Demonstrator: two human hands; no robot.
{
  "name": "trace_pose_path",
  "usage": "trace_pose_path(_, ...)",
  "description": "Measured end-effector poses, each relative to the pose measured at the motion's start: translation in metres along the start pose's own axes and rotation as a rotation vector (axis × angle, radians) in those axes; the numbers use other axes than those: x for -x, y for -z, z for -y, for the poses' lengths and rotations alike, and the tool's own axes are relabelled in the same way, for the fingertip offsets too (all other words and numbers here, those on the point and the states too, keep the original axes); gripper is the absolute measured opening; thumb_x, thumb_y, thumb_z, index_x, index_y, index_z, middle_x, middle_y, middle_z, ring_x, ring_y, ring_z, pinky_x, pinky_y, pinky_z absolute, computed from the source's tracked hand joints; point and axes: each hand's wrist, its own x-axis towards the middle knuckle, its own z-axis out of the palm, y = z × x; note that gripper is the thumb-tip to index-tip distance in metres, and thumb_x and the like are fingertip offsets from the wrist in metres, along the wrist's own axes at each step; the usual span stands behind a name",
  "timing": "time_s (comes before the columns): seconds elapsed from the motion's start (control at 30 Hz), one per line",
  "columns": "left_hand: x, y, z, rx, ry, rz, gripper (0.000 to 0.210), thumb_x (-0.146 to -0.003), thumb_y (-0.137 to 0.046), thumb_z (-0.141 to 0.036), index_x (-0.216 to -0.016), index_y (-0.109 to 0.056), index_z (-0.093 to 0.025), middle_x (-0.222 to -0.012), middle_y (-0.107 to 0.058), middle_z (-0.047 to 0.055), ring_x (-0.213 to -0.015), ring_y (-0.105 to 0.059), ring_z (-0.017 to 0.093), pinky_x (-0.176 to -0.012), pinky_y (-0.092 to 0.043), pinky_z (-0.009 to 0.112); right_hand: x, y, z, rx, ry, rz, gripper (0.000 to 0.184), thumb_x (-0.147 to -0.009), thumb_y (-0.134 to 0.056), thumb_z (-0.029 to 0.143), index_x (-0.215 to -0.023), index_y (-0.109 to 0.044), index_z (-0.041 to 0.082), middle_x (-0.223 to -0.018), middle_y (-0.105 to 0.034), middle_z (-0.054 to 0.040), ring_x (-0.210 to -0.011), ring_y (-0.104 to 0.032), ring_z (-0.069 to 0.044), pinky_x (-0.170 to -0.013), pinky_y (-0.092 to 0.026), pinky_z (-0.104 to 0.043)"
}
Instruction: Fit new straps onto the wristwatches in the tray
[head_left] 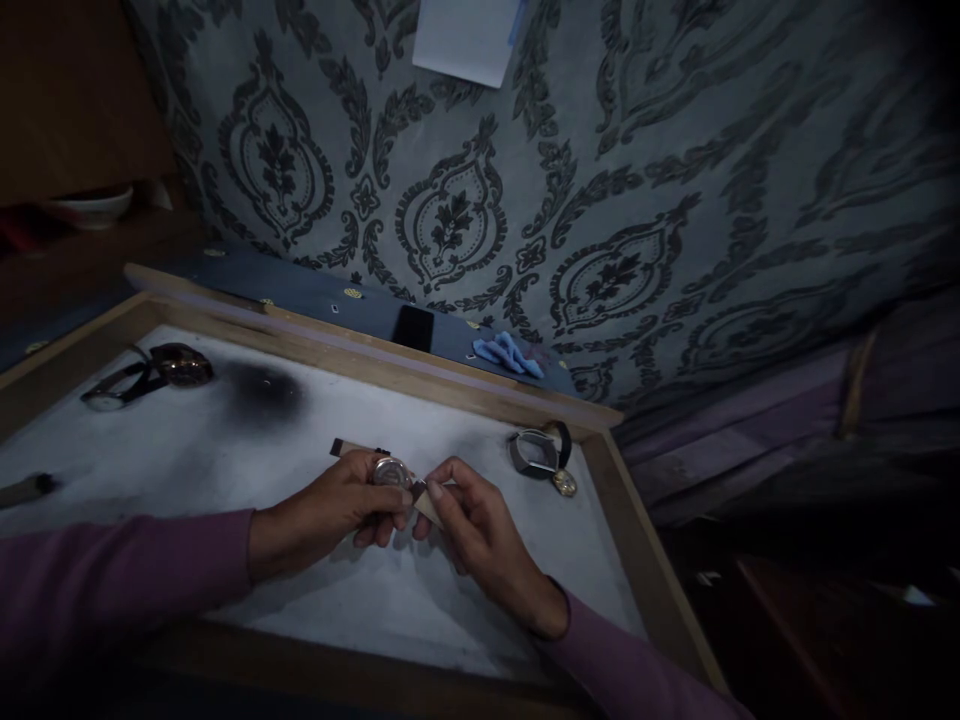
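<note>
Over the white surface of a shallow wooden-framed tray [300,600], my left hand [341,505] is closed around a wristwatch [391,472] with a round silver case. One strap piece, light tan with a dark end, sticks out beyond my left fingers. My right hand [472,520] pinches the other watch strap [429,507] close to the case, where both hands nearly meet. Fingers cover the joint between strap and case, so I cannot tell whether the two are attached.
Dark-strapped watches [180,365] lie at the tray's far left. At the right are a squarish watch case [534,453] and a small gold watch part [564,483]. Behind the raised rim are a black phone-like slab [413,328] and a blue cloth [508,354].
</note>
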Motion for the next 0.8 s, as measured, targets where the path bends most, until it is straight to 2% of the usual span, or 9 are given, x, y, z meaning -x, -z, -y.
trace_pose_path(0.57,-0.0011,-0.0001,0.0000,-0.020,0.028,0.000,0.016,-0.069,-0.063,-0.024,-0.055,-0.057,-0.016,-0.045,-0.053,-0.004,-0.037,-0.040,0.006,-0.036,-0.023,0.018,-0.0004,0.0014,0.0018,0.043,0.020,0.011,0.035,-0.094,-0.048,0.051,-0.082,-0.049,0.019,-0.062,-0.059,0.0022,-0.035,-0.033,-0.003,-0.032,-0.024,-0.015)
trace_pose_path(0.8,-0.0002,-0.0008,0.0004,-0.036,0.039,-0.008,0.021,-0.069,-0.064,-0.028,-0.054,-0.057,-0.016,-0.044,-0.053,-0.003,-0.038,-0.040,0.006,-0.036,-0.024,0.018,0.0004,0.0016,0.0048,0.118,0.036,0.002,0.037,-0.094,-0.047,0.052,-0.080,-0.052,0.018,-0.064,-0.060,0.0012,-0.040,-0.035,-0.006,-0.037,-0.026,-0.019)
